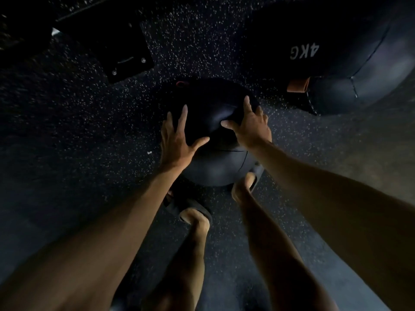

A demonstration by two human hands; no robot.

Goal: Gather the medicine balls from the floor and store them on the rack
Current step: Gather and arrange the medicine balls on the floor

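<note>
Head camera: I've got left hand (179, 136) and right hand (250, 127) spread flat on a medicine ball (215, 163) by my feet; a second ball (350, 63) sits on the floor (85, 153). Racking both is left, I reckon.

Head view: steeply down, close over floor (89, 153).
</note>
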